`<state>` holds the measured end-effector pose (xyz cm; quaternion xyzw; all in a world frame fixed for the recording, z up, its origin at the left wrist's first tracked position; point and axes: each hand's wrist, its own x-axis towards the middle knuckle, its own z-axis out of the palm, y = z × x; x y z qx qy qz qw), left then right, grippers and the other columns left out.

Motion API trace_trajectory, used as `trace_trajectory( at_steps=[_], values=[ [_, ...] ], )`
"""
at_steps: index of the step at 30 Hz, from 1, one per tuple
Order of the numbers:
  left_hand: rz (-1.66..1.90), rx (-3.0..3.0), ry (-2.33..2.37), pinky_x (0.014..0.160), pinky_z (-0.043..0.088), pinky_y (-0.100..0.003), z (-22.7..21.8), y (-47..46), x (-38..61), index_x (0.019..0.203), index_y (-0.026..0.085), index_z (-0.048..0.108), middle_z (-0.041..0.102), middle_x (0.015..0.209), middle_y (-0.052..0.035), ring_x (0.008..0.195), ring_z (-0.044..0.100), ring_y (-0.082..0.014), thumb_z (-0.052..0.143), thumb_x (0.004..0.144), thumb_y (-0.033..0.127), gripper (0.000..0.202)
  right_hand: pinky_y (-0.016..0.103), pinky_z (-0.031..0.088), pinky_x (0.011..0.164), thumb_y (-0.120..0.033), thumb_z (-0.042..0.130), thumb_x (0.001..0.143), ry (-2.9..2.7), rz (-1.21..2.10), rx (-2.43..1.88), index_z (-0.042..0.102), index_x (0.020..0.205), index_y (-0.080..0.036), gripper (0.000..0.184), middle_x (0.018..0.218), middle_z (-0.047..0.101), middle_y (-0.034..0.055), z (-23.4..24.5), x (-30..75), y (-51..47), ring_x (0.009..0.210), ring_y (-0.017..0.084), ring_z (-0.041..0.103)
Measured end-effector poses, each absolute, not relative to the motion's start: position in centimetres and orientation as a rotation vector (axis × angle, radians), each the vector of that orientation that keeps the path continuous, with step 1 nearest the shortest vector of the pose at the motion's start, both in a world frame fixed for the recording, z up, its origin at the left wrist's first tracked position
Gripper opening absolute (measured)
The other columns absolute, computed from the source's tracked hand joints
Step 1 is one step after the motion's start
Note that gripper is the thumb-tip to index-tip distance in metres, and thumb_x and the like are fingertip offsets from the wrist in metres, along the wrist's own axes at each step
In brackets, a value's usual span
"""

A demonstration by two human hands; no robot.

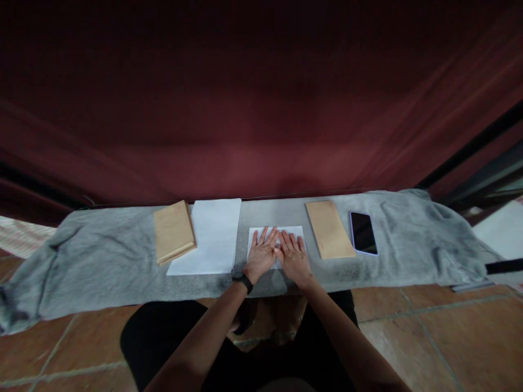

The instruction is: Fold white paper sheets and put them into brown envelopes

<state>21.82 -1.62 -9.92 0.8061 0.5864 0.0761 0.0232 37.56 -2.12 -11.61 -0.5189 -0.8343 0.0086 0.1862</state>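
A small folded white paper (296,231) lies on a grey cloth (102,261) spread over a low surface. My left hand (261,254) lies flat on the paper's left half, fingers stretched out. My right hand (293,256) lies flat beside it on the right half, fingers also out, the two hands touching at the thumbs. A black band sits on my left wrist. Neither hand holds anything.
Left of the paper lie a larger white sheet (212,235) and a stack of tan envelopes (174,231). To the right are a single tan envelope (329,228) and a dark phone (363,232). A dark red curtain (261,109) hangs behind; tiled floor (429,332) lies below.
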Motion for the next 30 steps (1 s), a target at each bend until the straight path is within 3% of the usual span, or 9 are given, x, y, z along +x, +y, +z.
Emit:
trace_trajectory(
  at_steps=[3,8,19,25,30],
  values=[
    [0.261,2.531,1.778,0.127,0.015,-0.058,-10.0,-2.1,21.6,0.158,0.024,0.034,0.037,0.164,-0.0020,0.156,0.019,-0.0265,0.035,0.102,0.032,0.057,0.055,0.026,0.121,-0.042,0.039,0.106,-2.349,-0.008,-1.465,0.037,0.157,-0.015,0.057,0.163,0.036,0.0143,-11.8,38.1,-2.9,0.149,0.034,0.036],
    [0.278,2.591,1.674,0.127,0.013,-0.055,-9.9,-3.4,21.3,0.158,0.026,0.035,0.036,0.164,-0.0010,0.156,0.021,-0.0248,0.035,0.104,0.035,0.054,0.052,0.030,0.121,-0.047,0.042,0.105,-2.270,-0.096,-1.524,0.034,0.157,-0.005,0.067,0.164,0.029,0.0236,-12.6,38.9,-4.0,0.151,0.036,0.031],
    [0.202,2.715,1.353,0.127,0.018,-0.044,-9.1,-7.3,20.8,0.153,0.026,0.042,0.038,0.164,-0.0014,0.154,0.027,-0.0197,0.033,0.107,0.048,0.052,0.050,0.034,0.119,-0.041,0.038,0.106,-2.253,-0.194,-1.442,0.015,0.162,-0.004,0.071,0.162,0.033,0.0241,-13.2,41.3,-5.3,0.149,0.034,0.035],
    [0.210,2.734,1.289,0.127,0.017,-0.042,-8.6,-9.3,20.7,0.158,0.024,0.031,0.039,0.163,-0.0022,0.154,0.027,-0.0180,0.035,0.106,0.051,0.058,0.053,0.033,0.120,-0.041,0.033,0.107,-2.256,-0.091,-1.435,0.031,0.158,-0.006,0.062,0.158,0.041,0.0219,-12.7,42.4,-5.6,0.147,0.033,0.040],
    [0.256,2.707,1.330,0.127,0.020,-0.043,-8.9,-9.7,20.9,0.150,0.019,0.045,0.054,0.152,-0.0076,0.150,0.036,-0.0206,0.046,0.103,0.049,0.056,0.044,0.030,0.124,-0.037,0.026,0.109,-2.461,0.219,-1.256,0.047,0.152,-0.015,0.052,0.157,0.047,0.0106,-10.8,39.7,-4.7,0.148,0.022,0.040]
  ],
)
